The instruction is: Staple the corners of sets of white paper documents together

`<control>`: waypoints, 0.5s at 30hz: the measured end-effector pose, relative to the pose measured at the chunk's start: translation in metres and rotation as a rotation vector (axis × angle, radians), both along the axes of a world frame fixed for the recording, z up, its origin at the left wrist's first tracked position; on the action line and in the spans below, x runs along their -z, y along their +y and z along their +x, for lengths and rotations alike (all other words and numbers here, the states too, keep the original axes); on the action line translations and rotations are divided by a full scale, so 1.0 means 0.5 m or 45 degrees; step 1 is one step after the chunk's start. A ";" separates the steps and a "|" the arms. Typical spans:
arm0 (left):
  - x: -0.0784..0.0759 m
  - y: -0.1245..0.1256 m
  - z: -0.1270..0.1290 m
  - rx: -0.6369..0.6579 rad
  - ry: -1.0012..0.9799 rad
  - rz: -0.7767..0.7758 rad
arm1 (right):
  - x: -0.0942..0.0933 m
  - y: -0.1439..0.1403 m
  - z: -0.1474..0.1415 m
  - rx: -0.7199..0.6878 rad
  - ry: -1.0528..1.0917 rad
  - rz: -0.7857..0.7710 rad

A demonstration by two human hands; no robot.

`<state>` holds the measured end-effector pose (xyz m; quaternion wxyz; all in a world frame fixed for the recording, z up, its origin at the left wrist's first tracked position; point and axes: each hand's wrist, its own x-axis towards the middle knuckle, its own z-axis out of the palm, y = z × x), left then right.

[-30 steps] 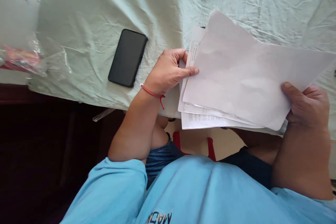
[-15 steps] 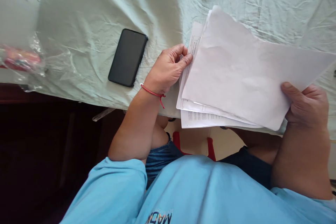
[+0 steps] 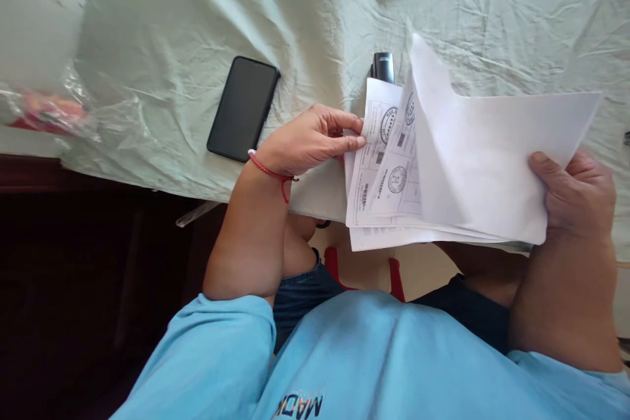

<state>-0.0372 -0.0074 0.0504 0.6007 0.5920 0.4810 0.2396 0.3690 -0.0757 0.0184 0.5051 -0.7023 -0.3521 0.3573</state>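
Several white paper sheets point(image 3: 492, 157) are held in a loose stack over the table's near edge. My right hand point(image 3: 575, 190) grips the stack at its right side, thumb on top and the other fingers mostly hidden beneath. With thumb and fingers pinched, my left hand point(image 3: 315, 138) holds the left edge of a printed sheet point(image 3: 367, 190). That sheet bears round stamps, small print and a barcode. The blank top sheets are bent up and rightward, so the printed ones show at the left. Part of the stack overhangs the edge above my lap.
A black phone point(image 3: 243, 108) lies left of my left hand. Beyond the papers is a small dark device point(image 3: 382, 67), partly covered by them. Clear plastic wrapping with something red point(image 3: 52, 111) sits at the far left. A wrinkled pale green cloth point(image 3: 305, 26) covers the table.
The top sheets have been turned back to the right, exposing stamped pages. My left hand has moved slightly down. The dark device behind the stack has come into view.
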 end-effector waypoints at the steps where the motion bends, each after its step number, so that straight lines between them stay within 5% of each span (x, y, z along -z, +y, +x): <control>1: -0.006 0.000 0.001 0.036 -0.012 -0.015 | 0.000 0.000 0.001 0.007 -0.001 0.007; 8: -0.015 0.000 -0.002 0.068 -0.117 -0.071 | 0.003 0.002 0.008 0.023 -0.022 0.006; 15: 0.017 0.006 -0.002 -0.173 -0.147 0.035 | 0.012 0.004 0.000 0.095 0.068 0.122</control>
